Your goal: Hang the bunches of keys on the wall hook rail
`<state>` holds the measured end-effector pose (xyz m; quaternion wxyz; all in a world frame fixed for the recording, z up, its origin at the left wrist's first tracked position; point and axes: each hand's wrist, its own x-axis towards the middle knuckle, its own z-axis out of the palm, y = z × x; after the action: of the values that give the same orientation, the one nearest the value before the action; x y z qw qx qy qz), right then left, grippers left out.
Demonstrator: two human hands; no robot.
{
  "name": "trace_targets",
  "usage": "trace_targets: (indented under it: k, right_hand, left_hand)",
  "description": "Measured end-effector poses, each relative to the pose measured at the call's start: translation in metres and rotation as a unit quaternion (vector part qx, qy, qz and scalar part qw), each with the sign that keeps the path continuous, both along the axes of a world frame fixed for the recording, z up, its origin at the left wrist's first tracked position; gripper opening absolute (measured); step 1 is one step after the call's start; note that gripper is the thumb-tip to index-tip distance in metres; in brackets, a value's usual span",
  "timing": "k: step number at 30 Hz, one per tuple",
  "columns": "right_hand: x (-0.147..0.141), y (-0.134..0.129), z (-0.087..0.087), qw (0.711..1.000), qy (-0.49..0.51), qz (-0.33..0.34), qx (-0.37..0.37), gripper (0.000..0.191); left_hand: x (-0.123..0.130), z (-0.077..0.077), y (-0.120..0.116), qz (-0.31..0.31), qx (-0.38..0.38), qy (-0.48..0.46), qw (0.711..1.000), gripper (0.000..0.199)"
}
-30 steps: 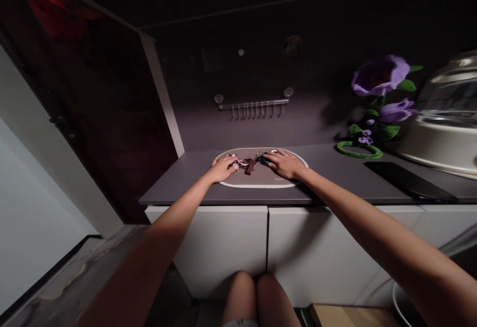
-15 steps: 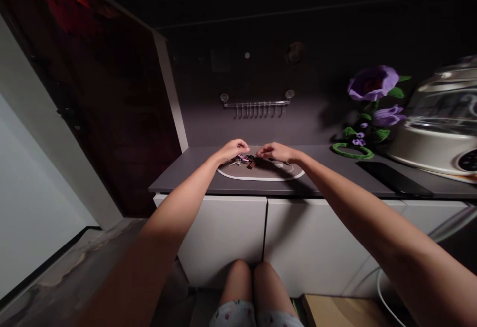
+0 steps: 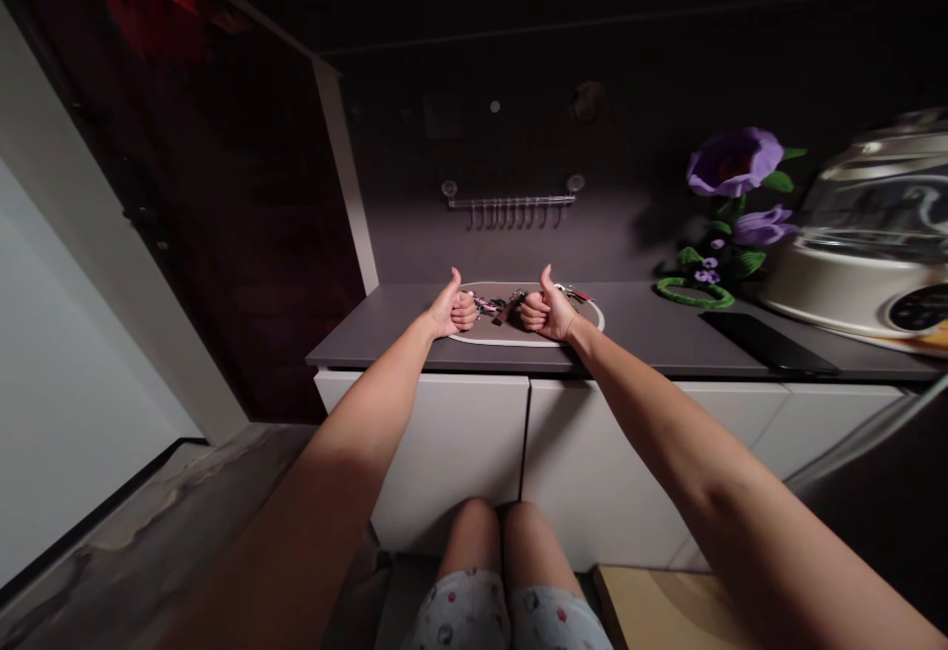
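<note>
My left hand is curled into a fist with its thumb pointing up, over the left end of an oval mat with a white rim. To its right, my right hand makes the same thumb-up fist above the mat. Nothing shows in either hand. Between the two fists lies a small heap of keys and keychains, some of it pink. More small items, partly red, lie behind my right hand; its wrist hides part of the mat.
A transparent rail with several hooks is fixed to the wall behind the mat. Farther right stand purple fabric flowers on a green ring base and a cream appliance. A black phone lies near the counter's front edge.
Both hands have gone from loosely bent fingers reaching over the keys to fists with thumbs raised, drawn slightly apart. The view has shifted a little.
</note>
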<state>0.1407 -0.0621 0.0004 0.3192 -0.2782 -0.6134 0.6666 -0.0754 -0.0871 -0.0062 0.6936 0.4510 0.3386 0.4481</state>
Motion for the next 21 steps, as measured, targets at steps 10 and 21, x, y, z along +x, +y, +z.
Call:
trace_targets:
  k: [10,21]
  right_hand:
    - [-0.007,0.003,0.013,1.0,-0.002,-0.014,0.016,0.063]
    - [-0.064,0.049,0.031,0.943,-0.041,-0.226,0.242,0.025]
  left_hand:
    - [-0.005,0.016,0.005,0.019,0.027,0.008,0.999,0.059]
    - [-0.015,0.04,0.05,0.313,0.307,0.253,0.862,0.02]
